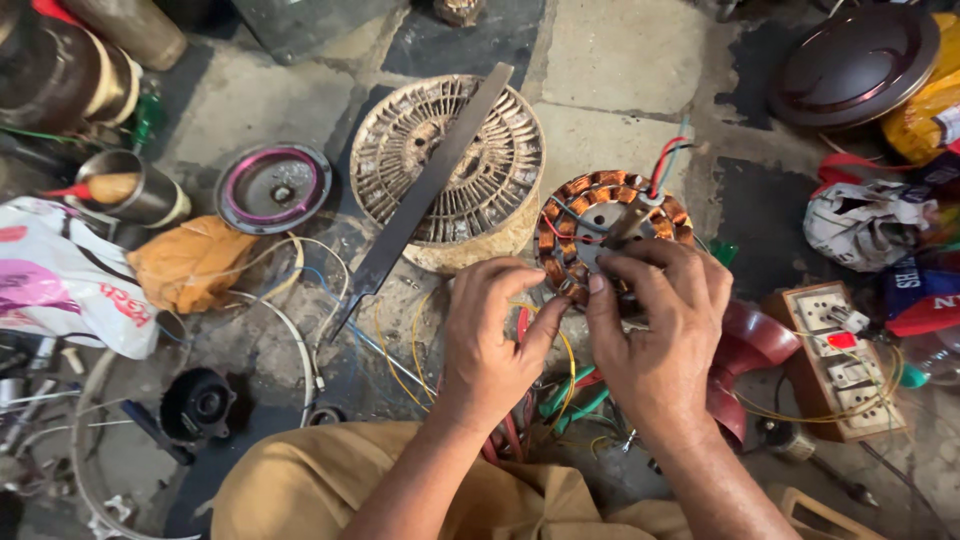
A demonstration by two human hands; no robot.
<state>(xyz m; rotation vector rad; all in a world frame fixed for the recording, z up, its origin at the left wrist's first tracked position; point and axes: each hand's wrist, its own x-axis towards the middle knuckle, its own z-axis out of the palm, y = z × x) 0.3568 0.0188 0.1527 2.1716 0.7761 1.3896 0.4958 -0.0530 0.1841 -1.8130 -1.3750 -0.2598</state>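
While both hands pinch in close over the stator [610, 225], the risk I'd judge from where I stand is to its thin copper windings: a tug too hard at the near edge could snap a strand or scrape its coating, and the round piece sits loose on the floor, so it might tip or slide under the pull

The fingers [520, 275] of the left hand [490, 340] are curled nearly shut, tips pressed together at the stator's near-left rim, seemingly nipping something fine there; whether a wire is truly caught between them is too small to tell. The right hand [660, 330] has its fingers bent over the near side of the ring, thumb and forefinger closed toward the same spot, the rest resting on the coils. A dark slim tool or shaft pokes up from the stator's middle just beyond the right fingertips, and red, black and blue leads [665, 155] rise from its far side.

Just left and farther off stands a pale slotted rotor drum [450, 165] with a long flat metal bar [425, 195] laid across it. Left again lies a round cap with a pink rim [273, 187]. Yellow and green wires [560, 390] tangle on the floor between the wrists, and a switchboard with sockets [840, 355] sits at the right
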